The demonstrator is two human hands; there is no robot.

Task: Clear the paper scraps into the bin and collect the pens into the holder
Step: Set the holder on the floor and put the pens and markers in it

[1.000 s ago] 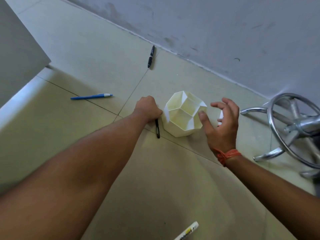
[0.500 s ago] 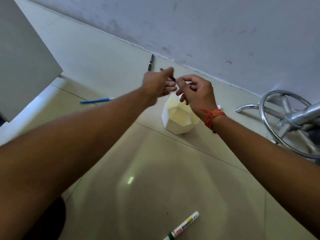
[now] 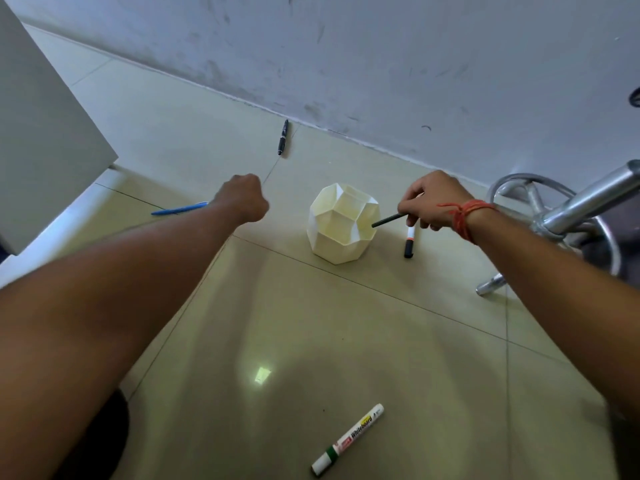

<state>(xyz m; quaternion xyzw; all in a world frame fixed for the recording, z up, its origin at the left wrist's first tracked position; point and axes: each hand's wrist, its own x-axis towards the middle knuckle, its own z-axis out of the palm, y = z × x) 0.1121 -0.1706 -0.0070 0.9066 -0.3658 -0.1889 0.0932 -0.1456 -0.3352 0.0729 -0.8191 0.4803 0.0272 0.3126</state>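
Observation:
A white faceted pen holder (image 3: 343,225) stands on the tiled floor. My right hand (image 3: 431,200) grips a thin black pen (image 3: 388,220) whose tip points at the holder's right rim. My left hand (image 3: 242,197) is closed in a fist to the left of the holder, with nothing visible in it. A black-capped white marker (image 3: 410,241) lies just right of the holder, under my right hand. A blue pen (image 3: 180,208) lies partly behind my left forearm. Another black pen (image 3: 283,137) rests near the wall. A green-capped whiteboard marker (image 3: 348,439) lies close to me.
A chrome stool base (image 3: 554,216) stands at the right. A white cabinet panel (image 3: 45,126) rises on the left. The scuffed wall (image 3: 381,64) runs behind the holder. No paper scraps or bin appear.
The black pen passed from my left hand to my right. My hands moved apart; the right came down beside the holder and the left drew back to the left.

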